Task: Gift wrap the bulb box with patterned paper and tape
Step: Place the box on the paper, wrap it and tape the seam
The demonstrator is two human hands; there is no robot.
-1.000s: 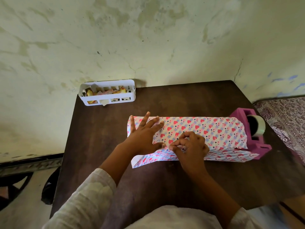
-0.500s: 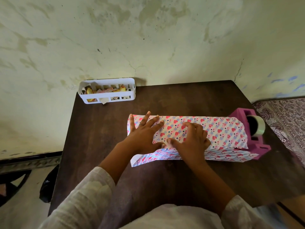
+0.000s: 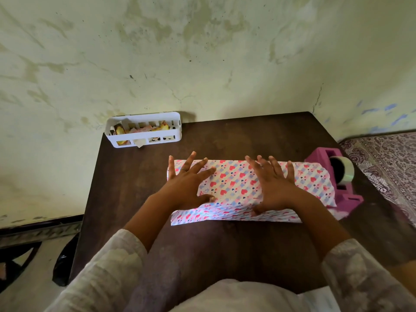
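The heart-patterned wrapping paper (image 3: 236,183) lies folded over the bulb box in the middle of the dark wooden table (image 3: 247,136); the box itself is hidden under it. My left hand (image 3: 189,183) presses flat on the left part of the paper, fingers spread. On the right part my right hand (image 3: 274,183) lies flat too, fingers straight, thumb at the near fold. A loose flap of paper sticks out toward me along the near side. A pink tape dispenser (image 3: 335,176) with a clear tape roll stands at the paper's right end.
A white slotted plastic basket (image 3: 144,131) with small packets stands at the table's back left, against the stained wall. A patterned cloth (image 3: 387,167) lies to the right of the table. Bare wood stretches in front of and behind the parcel.
My right hand has opened from a curled pinch at the near fold and slid right, now flat on the paper. My left hand has stayed pressed in place.
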